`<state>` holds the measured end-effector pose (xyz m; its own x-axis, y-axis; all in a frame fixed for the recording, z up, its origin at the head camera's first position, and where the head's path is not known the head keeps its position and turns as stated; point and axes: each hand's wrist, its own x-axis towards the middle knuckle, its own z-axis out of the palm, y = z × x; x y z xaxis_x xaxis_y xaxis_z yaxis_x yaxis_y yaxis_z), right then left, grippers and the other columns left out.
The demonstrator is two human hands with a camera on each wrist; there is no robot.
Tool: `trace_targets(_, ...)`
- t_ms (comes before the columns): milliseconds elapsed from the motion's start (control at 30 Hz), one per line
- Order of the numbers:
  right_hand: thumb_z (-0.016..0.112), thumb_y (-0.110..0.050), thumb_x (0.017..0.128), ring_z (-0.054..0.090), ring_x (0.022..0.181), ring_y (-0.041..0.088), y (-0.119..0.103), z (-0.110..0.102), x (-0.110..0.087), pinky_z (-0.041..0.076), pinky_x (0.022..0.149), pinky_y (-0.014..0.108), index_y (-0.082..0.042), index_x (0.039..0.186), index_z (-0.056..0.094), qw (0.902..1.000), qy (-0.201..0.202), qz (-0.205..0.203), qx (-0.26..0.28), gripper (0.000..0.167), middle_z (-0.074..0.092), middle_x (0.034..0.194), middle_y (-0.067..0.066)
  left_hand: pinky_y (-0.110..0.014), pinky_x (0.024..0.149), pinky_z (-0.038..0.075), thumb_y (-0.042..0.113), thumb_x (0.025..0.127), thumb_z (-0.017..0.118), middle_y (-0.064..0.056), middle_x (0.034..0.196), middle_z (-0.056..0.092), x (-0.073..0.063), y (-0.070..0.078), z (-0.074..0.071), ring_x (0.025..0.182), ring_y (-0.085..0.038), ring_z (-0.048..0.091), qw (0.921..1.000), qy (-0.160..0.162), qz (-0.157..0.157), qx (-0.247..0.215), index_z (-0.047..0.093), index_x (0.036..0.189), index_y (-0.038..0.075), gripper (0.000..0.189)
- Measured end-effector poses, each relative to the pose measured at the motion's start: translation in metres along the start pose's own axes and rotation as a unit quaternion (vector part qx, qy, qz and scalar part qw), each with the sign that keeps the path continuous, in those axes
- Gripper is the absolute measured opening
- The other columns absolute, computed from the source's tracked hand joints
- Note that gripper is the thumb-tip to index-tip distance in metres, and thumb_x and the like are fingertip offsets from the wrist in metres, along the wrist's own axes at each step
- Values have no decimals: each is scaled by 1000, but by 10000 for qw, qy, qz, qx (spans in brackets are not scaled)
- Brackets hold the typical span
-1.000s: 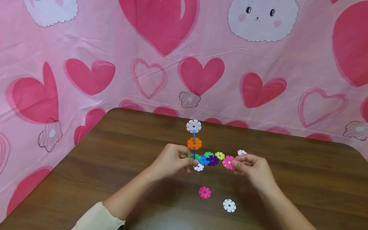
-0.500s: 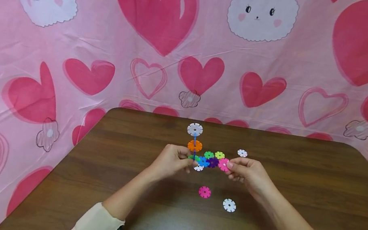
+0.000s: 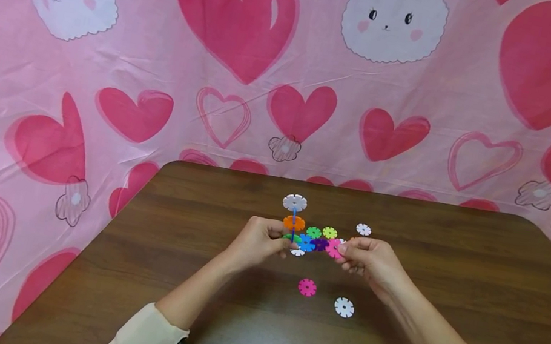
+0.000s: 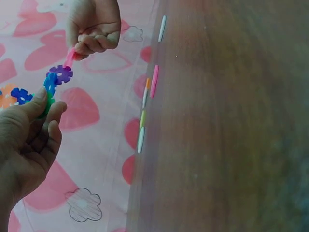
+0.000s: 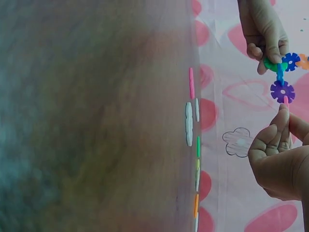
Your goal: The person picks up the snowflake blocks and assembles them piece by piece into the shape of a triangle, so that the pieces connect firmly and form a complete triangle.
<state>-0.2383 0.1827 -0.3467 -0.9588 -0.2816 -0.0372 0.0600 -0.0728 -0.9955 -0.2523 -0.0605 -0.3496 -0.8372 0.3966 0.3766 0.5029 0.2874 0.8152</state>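
A chain of notched plastic snowflake discs is held up between both hands. My left hand point(image 3: 258, 244) pinches its green disc point(image 4: 49, 105) between thumb and fingers. From there a blue disc point(image 3: 306, 243) and a purple disc point(image 5: 282, 92) lead right to a pink disc point(image 3: 334, 248). My right hand point(image 3: 374, 264) pinches that pink disc, whose edge is at the purple disc's rim in the right wrist view. On the other side of the green disc, a dark blue disc point(image 5: 290, 61), an orange disc point(image 3: 294, 223) and a white disc point(image 3: 294, 202) rise away from the left hand.
Loose discs lie on the brown wooden table point(image 3: 205, 319): a pink one point(image 3: 307, 288) and a white one point(image 3: 344, 307) nearer the person, a green one point(image 3: 313, 232), a yellow one point(image 3: 329, 232) and another white one point(image 3: 363, 229) farther back. A pink heart-print cloth point(image 3: 241, 117) hangs behind.
My right hand has moved left, bringing the pink disc up to the purple one. The chain's white and orange end has tipped lower and slightly right, while my left hand stays nearly in place.
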Motion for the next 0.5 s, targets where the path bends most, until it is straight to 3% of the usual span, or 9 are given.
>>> trace_targets(233, 55, 3, 87, 58, 58, 7, 1, 0, -1, 50, 59, 22, -7, 73, 63, 9999, -143, -34, 27, 18, 66, 69, 3, -19, 40, 32, -8, 79, 65, -9, 61, 65, -2, -2, -2, 52, -12, 59, 9999, -31, 123, 48, 68, 75, -5, 6)
trace_targets(400, 56, 3, 86, 59, 61, 8, 3, 0, -1, 50, 59, 21, -5, 76, 63, 9995, -298, -32, -46, 14, 65, 70, 3, -23, 45, 46, -11, 79, 62, -18, 69, 67, -3, -2, -2, 55, -31, 62, 9994, -205, 146, -218, 69, 86, -7, 10)
trace_targets(500, 56, 3, 86, 59, 62, 9, 4, 0, -1, 49, 59, 20, -3, 78, 63, 9993, -359, -68, -76, 12, 64, 70, 3, -26, 46, 48, -12, 79, 62, -20, 72, 67, -4, -2, -2, 58, -38, 62, 9989, -285, 177, -319, 69, 90, -8, 13)
